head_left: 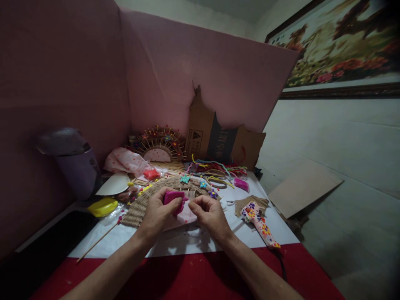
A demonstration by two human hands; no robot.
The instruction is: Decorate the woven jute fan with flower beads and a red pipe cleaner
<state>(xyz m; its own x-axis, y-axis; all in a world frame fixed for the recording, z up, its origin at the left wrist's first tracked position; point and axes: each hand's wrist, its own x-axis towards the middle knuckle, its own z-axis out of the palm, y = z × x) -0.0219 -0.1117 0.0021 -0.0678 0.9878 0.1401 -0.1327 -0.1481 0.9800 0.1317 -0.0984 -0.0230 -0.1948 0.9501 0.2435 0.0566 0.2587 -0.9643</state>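
Observation:
My left hand [158, 212] is closed around a lump of magenta modelling clay [173, 198], held just above the table. My right hand [210, 213] is right beside it, fingers curled in a pinch at the clay's right edge; whatever it pinches is too small to see. Both hands hover over a woven straw arch [140, 204] that carries small clay flowers [203, 184]. A pale pink dotted piece [186, 215] lies under my hands.
A glue gun [261, 223] covered in painted flowers lies to the right on the white sheet. Pipe cleaners and scissors [218, 171], a red clay piece [151, 173], a yellow object [102, 206], a wooden skewer [96, 242] and cardboard [218, 139] surround the work. Pink partition walls stand behind.

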